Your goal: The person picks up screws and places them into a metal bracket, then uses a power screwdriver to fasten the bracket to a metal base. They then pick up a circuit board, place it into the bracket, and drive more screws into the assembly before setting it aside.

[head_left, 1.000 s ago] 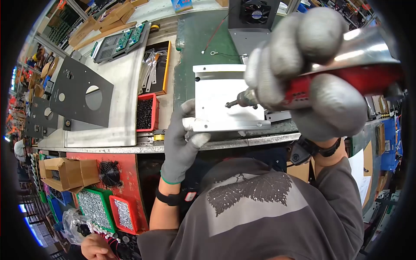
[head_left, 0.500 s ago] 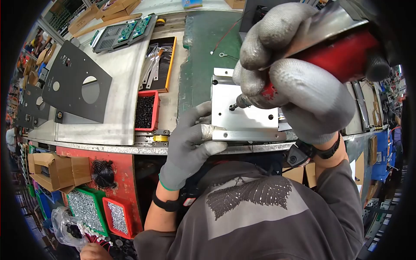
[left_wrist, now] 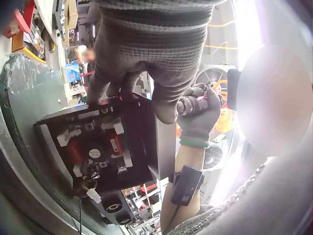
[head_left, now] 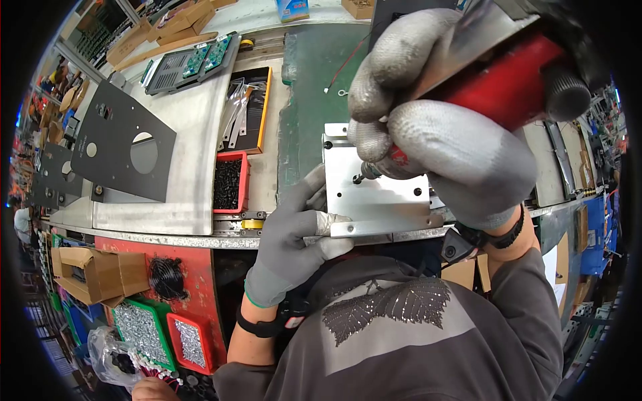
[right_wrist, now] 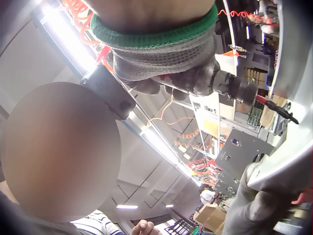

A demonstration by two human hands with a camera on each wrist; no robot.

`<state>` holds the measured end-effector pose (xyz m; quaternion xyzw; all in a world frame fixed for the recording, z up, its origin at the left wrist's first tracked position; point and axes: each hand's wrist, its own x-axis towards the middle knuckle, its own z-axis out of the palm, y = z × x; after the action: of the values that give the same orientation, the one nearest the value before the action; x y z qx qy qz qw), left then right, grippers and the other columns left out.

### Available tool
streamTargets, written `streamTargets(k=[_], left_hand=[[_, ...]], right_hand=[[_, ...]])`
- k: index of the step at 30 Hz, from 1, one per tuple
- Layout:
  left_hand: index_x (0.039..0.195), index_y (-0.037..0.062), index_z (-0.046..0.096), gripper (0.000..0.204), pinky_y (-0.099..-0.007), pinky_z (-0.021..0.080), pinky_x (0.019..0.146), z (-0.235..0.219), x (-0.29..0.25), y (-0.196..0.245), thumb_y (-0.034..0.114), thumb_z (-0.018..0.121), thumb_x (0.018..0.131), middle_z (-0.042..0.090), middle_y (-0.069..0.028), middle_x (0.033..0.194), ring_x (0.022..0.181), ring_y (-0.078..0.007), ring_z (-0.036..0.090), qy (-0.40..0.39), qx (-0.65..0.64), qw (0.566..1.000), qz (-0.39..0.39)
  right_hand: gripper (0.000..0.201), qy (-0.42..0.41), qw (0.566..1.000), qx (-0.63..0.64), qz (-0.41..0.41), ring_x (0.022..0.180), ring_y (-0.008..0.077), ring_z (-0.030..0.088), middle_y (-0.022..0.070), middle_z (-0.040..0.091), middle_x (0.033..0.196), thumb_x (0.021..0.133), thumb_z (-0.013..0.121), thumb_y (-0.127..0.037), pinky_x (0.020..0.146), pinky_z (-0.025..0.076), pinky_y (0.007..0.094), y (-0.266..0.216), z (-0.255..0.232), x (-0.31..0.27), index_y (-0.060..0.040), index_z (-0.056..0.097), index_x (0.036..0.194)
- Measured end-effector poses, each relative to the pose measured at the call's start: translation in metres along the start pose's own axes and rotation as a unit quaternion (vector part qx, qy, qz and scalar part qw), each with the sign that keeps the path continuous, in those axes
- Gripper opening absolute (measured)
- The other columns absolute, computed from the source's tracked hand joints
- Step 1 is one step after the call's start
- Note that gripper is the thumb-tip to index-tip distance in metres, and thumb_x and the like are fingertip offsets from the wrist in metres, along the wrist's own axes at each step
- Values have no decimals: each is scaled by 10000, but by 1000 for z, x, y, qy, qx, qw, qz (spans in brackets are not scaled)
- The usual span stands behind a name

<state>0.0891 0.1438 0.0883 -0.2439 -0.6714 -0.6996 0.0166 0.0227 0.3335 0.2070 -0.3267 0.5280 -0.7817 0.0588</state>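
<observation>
Red screwdriver [head_left: 508,87] on metal plate [head_left: 384,197]

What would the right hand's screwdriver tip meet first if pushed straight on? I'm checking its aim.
Probably the silver metal plate, which the left hand steadies; the right hand aims the red screwdriver there. Contact is unclear.

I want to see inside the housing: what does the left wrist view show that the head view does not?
Only the left wrist view shows the box's dark inside with wired parts. Only the head view shows the plain metal plate on top, the bench and the red screw bin. Both show the left hand gripping the edge and the right hand holding the red driver.
</observation>
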Motion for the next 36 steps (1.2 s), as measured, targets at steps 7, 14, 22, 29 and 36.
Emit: streamTargets(k=[7, 14, 22, 29, 36], left_hand=[[1030, 35, 738, 322, -423, 500, 996, 1, 3, 6, 130, 825, 735, 539, -189, 1303, 1209, -334, 576, 4, 103, 994, -32], [1003, 39, 739, 271, -397, 513, 971, 8, 7, 3, 140, 807, 761, 560, -169, 1277, 1171, -306, 598, 3, 110, 994, -15], [1018, 30, 724, 295, -419, 486, 1002, 11, 11, -3, 120, 809, 749, 550, -210, 1312, 1230, -347, 557, 3, 72, 997, -7], [990, 28, 723, 298, -423, 470, 1009, 16, 19, -13, 40, 802, 703, 547, -225, 1334, 1240, -376, 542, 43, 105, 994, 8], [1032, 23, 722, 320, -401, 471, 1001, 16, 21, -5, 58, 804, 725, 550, -219, 1331, 1238, -329, 552, 31, 80, 995, -43]], right_hand=[[394, -63, 997, 41, -3, 831, 230, 657, 160, 628, 1027, 828, 671, -42, 641, 543, 332, 0, -16, 3, -16, 521, 1191], [402, -13, 997, -60, -52, 812, 221, 670, 160, 632, 987, 781, 573, 117, 655, 545, 312, -2, -6, -6, -51, 529, 1144], [361, -26, 998, 52, -29, 778, 202, 640, 150, 615, 978, 790, 572, 59, 639, 531, 315, -17, -2, 1, -35, 516, 1133], [355, -91, 992, 37, -79, 823, 217, 629, 135, 600, 1038, 820, 564, 1, 683, 536, 367, -28, -19, 14, -65, 518, 1166], [361, -115, 991, 10, -68, 850, 221, 636, 143, 598, 1072, 813, 563, 23, 713, 544, 363, -18, -35, 12, -68, 527, 1161]])
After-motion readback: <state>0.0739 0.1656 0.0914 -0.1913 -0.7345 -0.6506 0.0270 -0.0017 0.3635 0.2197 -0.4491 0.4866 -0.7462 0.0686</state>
